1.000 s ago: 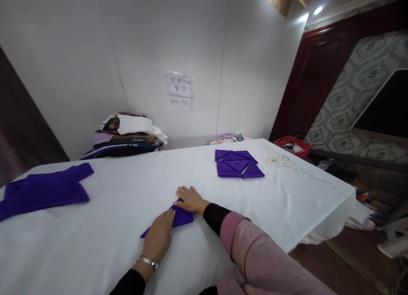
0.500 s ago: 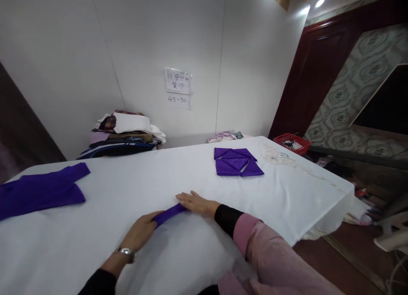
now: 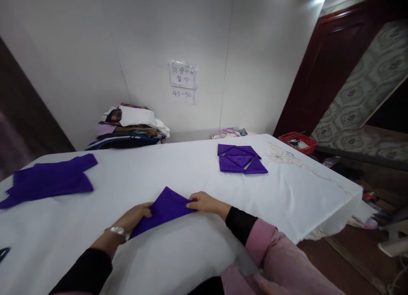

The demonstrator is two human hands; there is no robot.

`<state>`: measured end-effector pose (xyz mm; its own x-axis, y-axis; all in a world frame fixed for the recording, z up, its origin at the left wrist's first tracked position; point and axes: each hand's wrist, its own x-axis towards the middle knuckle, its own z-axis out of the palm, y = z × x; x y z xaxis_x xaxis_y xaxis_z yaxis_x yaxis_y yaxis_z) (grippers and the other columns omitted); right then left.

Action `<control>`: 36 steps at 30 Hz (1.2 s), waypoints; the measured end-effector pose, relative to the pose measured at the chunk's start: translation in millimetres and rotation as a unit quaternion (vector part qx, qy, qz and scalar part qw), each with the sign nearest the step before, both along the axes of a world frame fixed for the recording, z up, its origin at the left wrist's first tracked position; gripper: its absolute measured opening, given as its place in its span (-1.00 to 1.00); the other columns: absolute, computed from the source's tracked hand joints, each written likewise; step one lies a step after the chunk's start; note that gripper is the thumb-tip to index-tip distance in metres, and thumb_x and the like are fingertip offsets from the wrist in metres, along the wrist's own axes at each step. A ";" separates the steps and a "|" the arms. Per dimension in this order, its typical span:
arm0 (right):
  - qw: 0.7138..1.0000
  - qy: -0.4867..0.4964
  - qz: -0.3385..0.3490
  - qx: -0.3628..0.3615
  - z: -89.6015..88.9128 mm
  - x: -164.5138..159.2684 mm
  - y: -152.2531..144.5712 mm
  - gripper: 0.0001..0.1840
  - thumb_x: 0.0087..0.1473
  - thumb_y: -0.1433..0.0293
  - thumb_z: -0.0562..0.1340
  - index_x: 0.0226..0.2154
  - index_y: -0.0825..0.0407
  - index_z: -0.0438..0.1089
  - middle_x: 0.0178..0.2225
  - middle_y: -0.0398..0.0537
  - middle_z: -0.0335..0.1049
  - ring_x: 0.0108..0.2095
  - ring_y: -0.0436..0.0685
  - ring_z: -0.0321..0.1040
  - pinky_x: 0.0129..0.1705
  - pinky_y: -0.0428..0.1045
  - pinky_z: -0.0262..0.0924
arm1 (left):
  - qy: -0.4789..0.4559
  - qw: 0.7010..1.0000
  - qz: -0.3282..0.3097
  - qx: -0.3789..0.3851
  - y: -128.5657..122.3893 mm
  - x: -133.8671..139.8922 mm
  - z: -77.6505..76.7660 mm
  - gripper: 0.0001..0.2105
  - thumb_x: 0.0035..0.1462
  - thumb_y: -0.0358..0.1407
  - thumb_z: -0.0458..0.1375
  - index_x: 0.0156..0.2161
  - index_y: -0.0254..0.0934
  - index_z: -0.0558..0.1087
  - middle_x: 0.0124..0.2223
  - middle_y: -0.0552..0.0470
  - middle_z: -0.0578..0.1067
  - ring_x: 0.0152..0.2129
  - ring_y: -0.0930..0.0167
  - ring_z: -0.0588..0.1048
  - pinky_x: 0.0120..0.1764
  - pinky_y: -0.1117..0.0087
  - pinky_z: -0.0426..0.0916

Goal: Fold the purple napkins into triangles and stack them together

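Note:
A purple cloth napkin point(image 3: 167, 208) lies near the table's front edge, folded so that one point faces away from me. My left hand point(image 3: 135, 217), with a silver watch on its wrist, is closed on the napkin's left side. At the right corner, my right hand point(image 3: 202, 202) pinches the fabric between thumb and fingers. Farther back to the right is a folded purple napkin stack point(image 3: 240, 160) with crossing flaps. More purple napkins point(image 3: 52, 178) lie loosely layered on the left of the table.
A white tablecloth point(image 3: 178, 167) covers the table and hangs over its right edge. Folded clothes point(image 3: 134, 127) are piled behind it at the left. A red basket point(image 3: 299, 143) stands past the back right corner. A handwritten sign point(image 3: 183, 80) is on the wall.
The napkin was a narrow strip under my hands; now a wide pointed shape shows. My right hand went from lying flat to pinching its corner, and my left hand shifted slightly left.

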<state>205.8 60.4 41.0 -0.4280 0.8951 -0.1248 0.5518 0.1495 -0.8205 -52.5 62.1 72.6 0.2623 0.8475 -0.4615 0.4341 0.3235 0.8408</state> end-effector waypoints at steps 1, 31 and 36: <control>1.000 -0.021 -0.011 -0.019 1.1 -0.2 -0.8 -0.78 0.03 0.26 0.19 -0.32 0.05 0.42 -0.47 -0.16 0.43 -0.48 -0.01 0.33 -0.47 -0.13 0.15 | 0.060 0.997 -0.003 0.052 0.7 2.6 -1.9 -0.56 -0.30 -0.41 -0.03 -0.23 -0.31 0.49 -0.42 0.04 0.57 -0.45 0.31 0.55 -0.37 0.36 0.46; 0.944 -0.129 0.077 0.294 17.4 -43.2 -43.9 -0.34 0.14 0.04 -0.03 0.19 0.04 -0.01 0.26 0.08 -0.14 0.26 0.24 -0.29 0.21 0.22 -0.35 | 0.381 0.799 -0.196 0.422 -33.8 47.9 -55.9 -0.54 0.20 -0.25 -0.12 0.21 -0.19 0.08 0.27 -0.06 0.08 0.22 0.25 -0.05 0.16 -0.01 -0.21; 0.953 -0.125 0.038 0.272 5.1 -40.9 -39.2 -0.35 0.15 0.11 -0.01 0.20 0.11 -0.02 0.25 0.14 -0.11 0.25 0.23 -0.27 0.21 0.22 -0.34 | 0.376 0.803 -0.183 0.425 -32.5 45.8 -58.0 -0.54 0.22 -0.22 -0.14 0.22 -0.21 0.06 0.28 -0.07 0.07 0.22 0.28 -0.03 0.17 0.03 -0.20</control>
<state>165.0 21.3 46.1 -0.5111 0.8248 0.2420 0.6915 0.5618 -0.4542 -6.7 29.6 14.6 0.4829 0.8702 0.0979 0.8578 -0.4925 0.1470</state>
